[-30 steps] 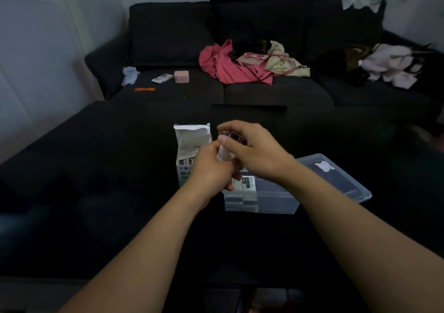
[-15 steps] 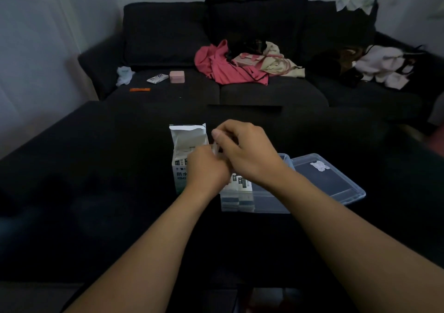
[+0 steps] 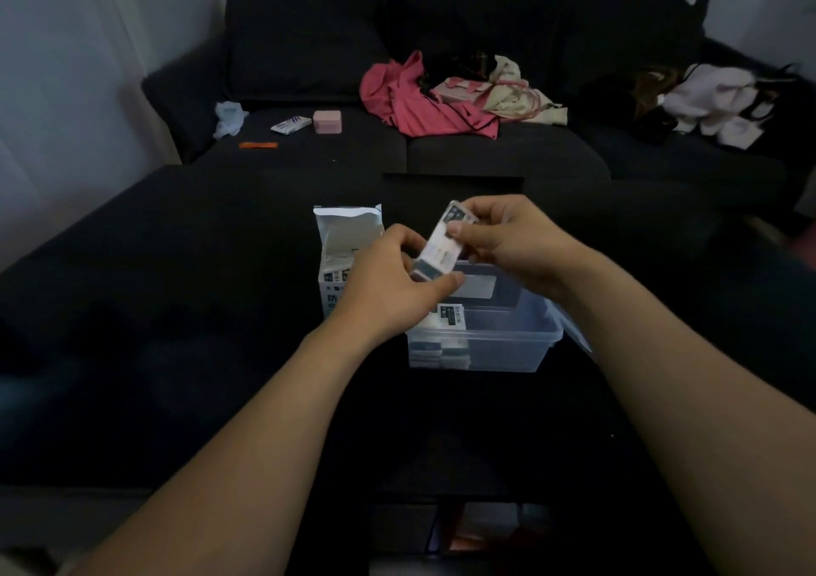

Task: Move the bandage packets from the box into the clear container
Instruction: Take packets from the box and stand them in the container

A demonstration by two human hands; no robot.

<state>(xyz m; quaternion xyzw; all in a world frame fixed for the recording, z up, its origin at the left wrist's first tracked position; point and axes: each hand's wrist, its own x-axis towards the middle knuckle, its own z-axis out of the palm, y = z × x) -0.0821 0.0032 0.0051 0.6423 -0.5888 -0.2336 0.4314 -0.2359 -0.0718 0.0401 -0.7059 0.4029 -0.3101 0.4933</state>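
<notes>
Both hands hold one bandage packet [image 3: 443,246] above the clear container [image 3: 508,346]: the right hand [image 3: 508,240] pinches its upper end, the left hand [image 3: 388,284] has its grip clamped on the lower end. The open box [image 3: 342,257] stands at 9 o'clock of the container, touching or just beside it; which, I cannot tell. The thin packet could slip and fall onto the dark tabletop [image 3: 176,310]. The left wrist might also knock the light box over.
</notes>
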